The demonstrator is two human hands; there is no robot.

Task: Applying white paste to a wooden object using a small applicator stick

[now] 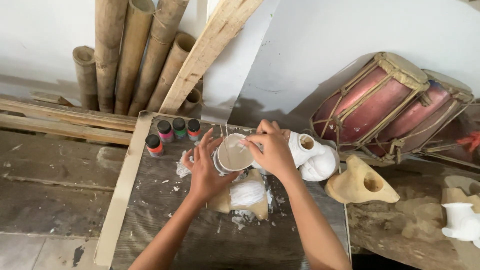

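Observation:
My left hand (204, 170) cups a small round cup (233, 156) filled with pale beige paint, fingers spread along its left side. My right hand (272, 149) hovers over the cup's right rim and pinches a thin stick or brush that dips into the paint. Under the hands lies a tan clay figure partly coated white (246, 195) on a dark wooden board (165, 220). A white-painted hollow figure (314, 156) rests just right of my right hand.
Several small paint bottles (173, 132) with coloured contents stand at the board's far left corner. Bamboo poles (135, 55) and a plank lean on the wall. Two red drums (390, 107) lie at right, beside an unpainted tan figure (360, 184) and another white one (462, 220).

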